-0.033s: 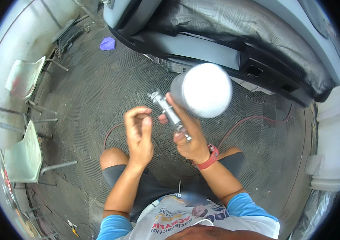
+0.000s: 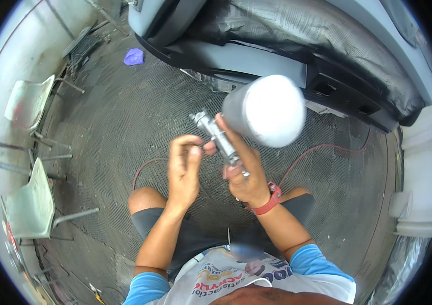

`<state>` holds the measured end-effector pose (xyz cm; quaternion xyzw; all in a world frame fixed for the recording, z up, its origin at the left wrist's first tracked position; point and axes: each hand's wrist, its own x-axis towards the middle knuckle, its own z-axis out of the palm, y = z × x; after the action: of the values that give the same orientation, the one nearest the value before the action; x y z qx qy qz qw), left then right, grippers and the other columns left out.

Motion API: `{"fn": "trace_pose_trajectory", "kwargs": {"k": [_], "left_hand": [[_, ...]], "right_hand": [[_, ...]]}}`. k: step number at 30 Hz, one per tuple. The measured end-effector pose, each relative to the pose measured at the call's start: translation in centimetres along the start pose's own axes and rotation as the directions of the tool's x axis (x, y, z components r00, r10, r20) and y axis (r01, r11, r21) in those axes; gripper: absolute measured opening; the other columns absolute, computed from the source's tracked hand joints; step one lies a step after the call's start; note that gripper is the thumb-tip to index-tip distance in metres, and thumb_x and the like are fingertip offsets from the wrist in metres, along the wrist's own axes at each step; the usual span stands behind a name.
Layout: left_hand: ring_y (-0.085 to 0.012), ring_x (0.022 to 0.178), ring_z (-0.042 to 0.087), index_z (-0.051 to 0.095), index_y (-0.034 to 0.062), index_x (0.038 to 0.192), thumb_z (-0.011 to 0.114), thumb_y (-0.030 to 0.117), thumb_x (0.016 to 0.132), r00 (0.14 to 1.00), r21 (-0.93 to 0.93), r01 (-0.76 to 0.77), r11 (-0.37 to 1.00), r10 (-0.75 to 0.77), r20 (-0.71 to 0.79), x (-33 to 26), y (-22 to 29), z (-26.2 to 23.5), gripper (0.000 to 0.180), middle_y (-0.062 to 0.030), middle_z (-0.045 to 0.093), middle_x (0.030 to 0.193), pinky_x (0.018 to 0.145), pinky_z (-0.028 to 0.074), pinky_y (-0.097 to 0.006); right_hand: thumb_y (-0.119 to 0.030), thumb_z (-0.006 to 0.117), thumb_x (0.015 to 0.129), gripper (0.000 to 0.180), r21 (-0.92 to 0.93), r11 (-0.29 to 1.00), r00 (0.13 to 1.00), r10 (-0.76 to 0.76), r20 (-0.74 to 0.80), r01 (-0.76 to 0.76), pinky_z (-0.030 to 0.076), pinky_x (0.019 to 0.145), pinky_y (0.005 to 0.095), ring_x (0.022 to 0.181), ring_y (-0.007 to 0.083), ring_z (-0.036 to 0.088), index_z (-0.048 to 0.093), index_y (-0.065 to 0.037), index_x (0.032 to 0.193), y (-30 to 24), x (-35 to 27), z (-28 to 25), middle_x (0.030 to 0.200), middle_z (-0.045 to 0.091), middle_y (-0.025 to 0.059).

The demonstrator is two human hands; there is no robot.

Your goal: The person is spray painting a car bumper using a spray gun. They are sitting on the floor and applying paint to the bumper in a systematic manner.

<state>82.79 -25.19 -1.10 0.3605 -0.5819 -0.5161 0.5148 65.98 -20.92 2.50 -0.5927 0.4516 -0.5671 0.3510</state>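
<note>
In front of me my right hand (image 2: 249, 185) is wrapped round a silver spray gun (image 2: 217, 137), its fingers reaching over the gun's side. The gun is tilted, with its nozzle end pointing up and to the left. Its large cup (image 2: 274, 111), grey-sided with a white round end, leans to the right and is blurred. Just left of the gun hovers my left hand (image 2: 183, 173), its fingers loosely curled and the thumb apart from them. I see nothing held in it; its fingertips come close to the gun's side.
A grey-and-black car bumper (image 2: 246, 63), partly covered with newspaper (image 2: 287, 25), stands ahead and right. A red hose (image 2: 322, 146) runs over the dark textured floor. Pale green chairs (image 2: 30, 201) line the left wall. A purple crumpled piece (image 2: 134, 57) lies beyond.
The spray gun's cup has swung slightly right as my right hand shifts. My left hand has moved a little right, closer to the gun.
</note>
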Motion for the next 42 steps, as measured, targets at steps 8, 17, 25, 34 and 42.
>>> {"fn": "trace_pose_trajectory", "kwargs": {"k": [8, 17, 25, 34, 42], "left_hand": [[-0.0079, 0.101, 0.053, 0.067, 0.0021, 0.112, 0.06, 0.03, 0.117, 0.565, -0.266, 0.491, 0.829, -0.07, 0.822, 7.2, -1.9, -3.5, 0.029, 0.0033, 0.061, 0.106, 0.095, 0.046, -0.028], [-0.0044, 0.097, 0.054, 0.075, 0.0015, 0.107, 0.077, 0.015, 0.106, 0.47, -0.288, 0.472, 0.833, 0.038, 0.882, 14.3, 1.8, -5.6, 0.013, 0.0069, 0.064, 0.102, 0.089, 0.046, -0.026], [-0.0058, 0.09, 0.062, 0.078, 0.0018, 0.11, 0.083, 0.021, 0.102, 0.521, -0.309, 0.52, 0.797, -0.01, 0.853, 16.3, 1.4, -7.0, 0.022, 0.0028, 0.072, 0.097, 0.087, 0.051, -0.027], [-0.0123, 0.109, 0.072, 0.075, -0.0014, 0.125, 0.077, 0.02, 0.105, 0.344, -0.261, 0.506, 0.822, 0.085, 0.935, 19.2, 0.5, -6.3, 0.029, -0.0064, 0.079, 0.118, 0.102, 0.054, -0.032], [-0.0071, 0.092, 0.067, 0.079, 0.0019, 0.111, 0.083, 0.02, 0.101, 0.285, -0.199, 0.498, 0.844, 0.057, 0.957, 20.0, 1.9, -5.9, 0.021, 0.001, 0.077, 0.102, 0.089, 0.053, -0.028]], "right_hand": [[-0.062, 0.04, 0.113, 0.086, 0.119, 0.979, 0.884, -0.095, -0.458, 0.167, 0.058, 0.087, 0.0334, 0.101, 0.0191, 0.07, 0.04, 0.004, 0.168, -4.0, 6.3, 4.9, 0.115, 0.073, 0.0152], [-0.07, 0.033, 0.113, 0.084, -0.063, 0.987, 0.668, -0.149, -0.729, 0.151, 0.051, 0.054, 0.0239, 0.09, 0.0179, 0.073, 0.042, -0.006, 0.167, -9.3, 11.2, 9.8, 0.106, 0.075, 0.0134], [-0.066, 0.039, 0.114, 0.074, -0.071, 0.988, 0.65, -0.144, -0.746, 0.138, 0.052, 0.047, 0.0239, 0.077, 0.0146, 0.073, 0.069, -0.001, 0.133, -9.0, 14.5, 11.4, 0.092, 0.075, 0.0112], [-0.067, 0.038, 0.114, 0.074, -0.164, 0.976, 0.588, -0.219, -0.778, 0.146, 0.05, 0.046, 0.0238, 0.069, 0.0136, 0.071, 0.07, -0.001, 0.122, -8.6, 14.4, 11.0, 0.092, 0.077, 0.0115], [-0.071, 0.033, 0.113, 0.079, -0.234, 0.963, 0.467, -0.27, -0.842, 0.134, 0.052, 0.049, 0.0266, 0.086, 0.0203, 0.077, 0.069, -0.001, 0.119, -9.2, 14.1, 12.4, 0.098, 0.078, 0.0135]]}}
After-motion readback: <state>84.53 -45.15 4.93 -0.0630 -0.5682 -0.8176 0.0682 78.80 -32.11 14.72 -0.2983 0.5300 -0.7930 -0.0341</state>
